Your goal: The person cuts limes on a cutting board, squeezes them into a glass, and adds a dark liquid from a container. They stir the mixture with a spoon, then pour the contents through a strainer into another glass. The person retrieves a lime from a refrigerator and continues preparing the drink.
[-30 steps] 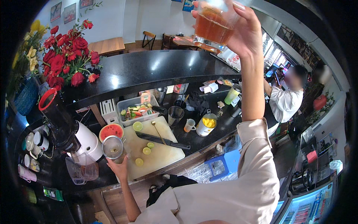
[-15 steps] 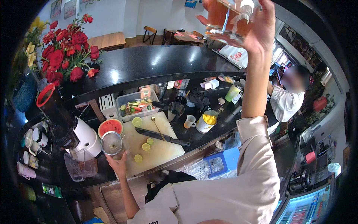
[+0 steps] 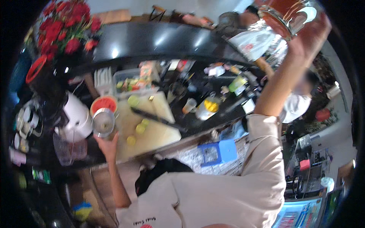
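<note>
High at the upper right, my right hand (image 3: 313,36) is closed around a clear glass of reddish-amber drink (image 3: 279,13), partly cut off by the picture's edge. My left hand (image 3: 107,146) is wrapped around a round, metal-rimmed cup (image 3: 103,121) at the left end of a white cutting board (image 3: 157,131). What lies inside that cup is too blurred to name. Half a watermelon (image 3: 105,103) sits just behind it, showing red flesh. Cut limes (image 3: 140,128) and a long black knife (image 3: 157,119) lie on the board.
A white juicer (image 3: 76,117) and a clear jug (image 3: 70,148) stand left. Behind the board are a tub of fruit pieces (image 3: 146,94) and a can of yellow fruit (image 3: 207,109). Beyond the raised black counter is a person (image 3: 237,24); another person (image 3: 298,102) is at right.
My right hand has swung right with the glass. The view has shifted and blurred, so the counter sits lower left. A person with a white bag now shows across the counter. My left hand keeps the cup.
</note>
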`<state>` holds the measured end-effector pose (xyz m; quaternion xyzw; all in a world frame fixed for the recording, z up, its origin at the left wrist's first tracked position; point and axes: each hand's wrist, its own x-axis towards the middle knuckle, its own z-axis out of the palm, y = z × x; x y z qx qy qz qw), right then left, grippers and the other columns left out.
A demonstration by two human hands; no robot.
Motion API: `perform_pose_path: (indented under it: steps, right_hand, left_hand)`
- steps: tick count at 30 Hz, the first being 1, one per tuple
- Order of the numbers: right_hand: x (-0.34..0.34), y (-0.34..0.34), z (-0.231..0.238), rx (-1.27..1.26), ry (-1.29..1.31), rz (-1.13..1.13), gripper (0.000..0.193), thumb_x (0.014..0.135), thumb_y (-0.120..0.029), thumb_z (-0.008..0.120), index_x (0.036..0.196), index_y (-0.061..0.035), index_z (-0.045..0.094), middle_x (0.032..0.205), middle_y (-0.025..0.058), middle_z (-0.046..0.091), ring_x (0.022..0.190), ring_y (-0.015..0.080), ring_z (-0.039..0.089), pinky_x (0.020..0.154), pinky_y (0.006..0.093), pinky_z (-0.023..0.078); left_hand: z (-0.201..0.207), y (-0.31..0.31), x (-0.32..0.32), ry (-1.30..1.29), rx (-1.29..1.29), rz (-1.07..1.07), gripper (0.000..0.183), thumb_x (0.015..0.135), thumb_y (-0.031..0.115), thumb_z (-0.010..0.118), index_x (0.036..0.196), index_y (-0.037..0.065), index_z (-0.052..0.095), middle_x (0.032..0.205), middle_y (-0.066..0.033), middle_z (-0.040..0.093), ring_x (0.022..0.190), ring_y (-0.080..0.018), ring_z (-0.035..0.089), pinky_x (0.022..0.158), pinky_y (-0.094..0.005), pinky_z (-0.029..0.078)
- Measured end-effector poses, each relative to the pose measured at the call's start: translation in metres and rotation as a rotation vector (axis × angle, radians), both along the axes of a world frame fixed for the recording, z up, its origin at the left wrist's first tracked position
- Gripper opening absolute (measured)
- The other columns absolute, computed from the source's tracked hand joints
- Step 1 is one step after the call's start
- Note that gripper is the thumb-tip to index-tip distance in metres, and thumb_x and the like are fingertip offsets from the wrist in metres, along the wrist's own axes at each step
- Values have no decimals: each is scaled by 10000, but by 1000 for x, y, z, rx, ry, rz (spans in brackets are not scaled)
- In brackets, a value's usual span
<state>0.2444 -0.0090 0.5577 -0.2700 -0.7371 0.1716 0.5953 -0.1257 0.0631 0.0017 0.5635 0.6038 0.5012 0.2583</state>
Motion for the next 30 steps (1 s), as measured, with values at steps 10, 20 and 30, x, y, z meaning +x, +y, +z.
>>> perform_pose_path:
  steps: [10,20,30]
  right_hand:
    - [-37,-5,-279,-442,101,-62,1396,600,-378,938,1590,-230,-34,1246,226,568,1135,359,606,1012,510,475]
    - [-109,-17,-515,-676,191,-301,1446,604,-178,959,1557,-47,-121,1213,122,597,1150,236,593,1047,405,446]
    - [-111,-10,-538,-627,182,-344,1385,615,-235,949,1550,-9,-47,1386,202,498,1270,311,533,1090,421,406]
  left_hand:
    - [7,-2,-7,12,79,-108,1025,648,265,936,1377,-52,287,1292,-239,493,1241,-344,482,1056,-454,367]
    - [31,-54,3,-8,110,39,987,775,136,832,1477,4,152,1477,-225,345,1392,-337,327,1149,-476,252]
    - [42,-101,30,-57,64,-39,772,830,-43,641,1458,36,200,1506,-202,344,1377,-317,368,1121,-502,280]
